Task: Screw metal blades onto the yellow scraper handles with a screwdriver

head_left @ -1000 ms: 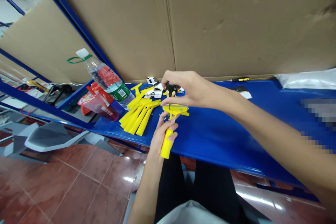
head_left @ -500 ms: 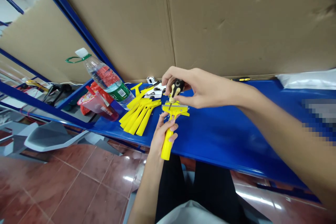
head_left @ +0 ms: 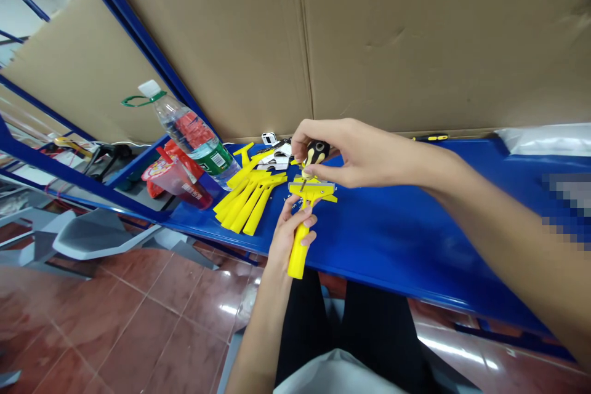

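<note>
My left hand (head_left: 292, 229) is wrapped round the handle of a yellow scraper (head_left: 298, 253), whose wide head points away from me. In my right hand (head_left: 339, 151) is a screwdriver (head_left: 316, 152) with a black and cream handle, its shaft pointing down at the left part of the scraper's head. The exact contact of the tip is too small to make out. Left of the scraper, several yellow scraper handles (head_left: 247, 203) lie in a fanned pile on the blue table (head_left: 383, 228). Small screws or nuts (head_left: 287, 200) are scattered beside my left fingers.
A water bottle (head_left: 196, 135) and a clear cup with red print (head_left: 184, 184) stand left of the pile. White parts (head_left: 277, 157) lie behind it. Another screwdriver (head_left: 431, 137) rests at the back, near a white plastic bag (head_left: 545, 138). Cardboard (head_left: 392, 43) walls the table's rear.
The whole view has shifted slightly, so things appear a little to the right. My hands keep the same hold on the scraper and the screwdriver.
</note>
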A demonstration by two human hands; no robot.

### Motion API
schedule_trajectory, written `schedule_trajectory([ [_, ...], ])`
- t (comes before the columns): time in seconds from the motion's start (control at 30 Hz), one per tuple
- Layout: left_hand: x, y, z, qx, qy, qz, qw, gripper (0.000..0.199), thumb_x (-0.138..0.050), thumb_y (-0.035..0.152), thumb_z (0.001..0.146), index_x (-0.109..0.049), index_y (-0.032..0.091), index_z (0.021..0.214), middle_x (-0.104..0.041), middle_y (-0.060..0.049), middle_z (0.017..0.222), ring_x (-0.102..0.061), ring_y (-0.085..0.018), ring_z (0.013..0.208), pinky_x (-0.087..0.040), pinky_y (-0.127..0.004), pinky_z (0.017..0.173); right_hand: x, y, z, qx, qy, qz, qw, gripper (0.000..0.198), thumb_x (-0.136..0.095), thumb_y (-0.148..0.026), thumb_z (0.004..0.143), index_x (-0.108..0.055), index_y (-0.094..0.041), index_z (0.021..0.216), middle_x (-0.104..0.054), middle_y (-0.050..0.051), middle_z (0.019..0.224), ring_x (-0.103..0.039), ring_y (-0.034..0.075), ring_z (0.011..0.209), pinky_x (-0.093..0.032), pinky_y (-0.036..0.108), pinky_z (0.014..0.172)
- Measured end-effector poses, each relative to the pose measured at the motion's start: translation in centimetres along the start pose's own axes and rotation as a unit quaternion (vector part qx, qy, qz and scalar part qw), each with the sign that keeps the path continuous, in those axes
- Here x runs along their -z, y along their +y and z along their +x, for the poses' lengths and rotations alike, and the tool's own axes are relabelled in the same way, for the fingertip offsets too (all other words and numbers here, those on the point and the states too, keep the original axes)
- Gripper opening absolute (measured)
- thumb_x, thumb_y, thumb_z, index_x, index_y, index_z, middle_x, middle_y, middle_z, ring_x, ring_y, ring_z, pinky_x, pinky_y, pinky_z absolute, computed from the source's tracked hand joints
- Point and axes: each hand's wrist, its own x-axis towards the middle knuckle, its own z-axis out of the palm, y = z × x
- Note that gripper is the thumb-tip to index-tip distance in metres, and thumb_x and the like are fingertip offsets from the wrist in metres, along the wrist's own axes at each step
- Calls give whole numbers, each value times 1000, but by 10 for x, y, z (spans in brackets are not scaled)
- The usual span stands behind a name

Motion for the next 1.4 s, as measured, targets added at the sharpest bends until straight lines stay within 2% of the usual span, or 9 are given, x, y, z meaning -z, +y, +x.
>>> schedule_trajectory([
  [0.13,-1,0,1,-6,11,2,1000,62,-97,15,73,-60,26,122,-73,-9,126,-55,-5,65,-28,-10,39,2,0,-1,16,0,4,1000,24,-71,-17,94,-64,-23,116,-74,6,117,-67,22,103,-52,35,89],
  [0.33,-1,0,2,-6,11,1,1000,64,-99,14,71,-58,25,119,-74,-10,122,-57,-6,65,-28,-9,38,4,-7,-1,3,-25,29,999,29,-71,-17,95,-62,-23,122,-75,6,117,-68,21,102,-53,32,85],
  [0.5,-2,0,-1,-6,8,6,1000,63,-97,16,74,-59,26,123,-74,-9,126,-58,-5,65,-30,-8,39,2,-4,-1,-16,25,-32,999,23,-69,-24,102,-62,-21,124,-74,6,114,-69,21,97,-51,33,83],
  [0.7,-1,0,0,-3,-1,5,1000,63,-97,14,74,-59,27,123,-74,-8,124,-57,-5,65,-30,-9,38,1,-4,-3,30,11,5,999,46,-71,-14,93,-59,-24,136,-72,6,126,-69,22,109,-55,33,89],
  [0.83,0,0,0,2,-4,1,1000,63,-98,13,74,-60,27,122,-73,-9,126,-56,-5,64,-30,-9,38,-4,-4,0,39,34,8,999,40,-70,-18,98,-58,-23,136,-73,5,119,-69,20,103,-55,33,86],
  [0.97,0,0,0,6,-8,-7,1000,66,-98,13,73,-59,27,123,-73,-10,127,-56,-4,64,-28,-9,37,-14,4,5,78,55,-39,995,30,-73,-29,102,-63,-21,129,-71,7,117,-68,24,103,-55,38,90],
  [1.13,0,1,0,4,0,-17,1000,64,-98,12,72,-59,27,120,-72,-6,118,-56,-4,63,-30,-8,37,-21,8,4,70,52,-18,996,38,-71,-24,102,-58,-22,137,-70,9,123,-67,24,104,-56,38,91],
  [1.27,0,1,-2,8,-13,-13,1000,61,-96,12,76,-60,27,122,-72,-9,127,-56,-4,64,-31,-8,38,-18,10,3,53,50,-24,997,41,-75,-29,101,-58,-22,137,-70,5,113,-64,20,93,-54,34,82],
  [1.4,0,2,-2,7,1,-27,1000,60,-96,11,75,-60,27,119,-72,-8,125,-56,-4,64,-31,-7,38,-18,13,4,72,57,-19,996,36,-73,-28,101,-59,-21,134,-69,7,120,-64,20,97,-54,35,86],
])
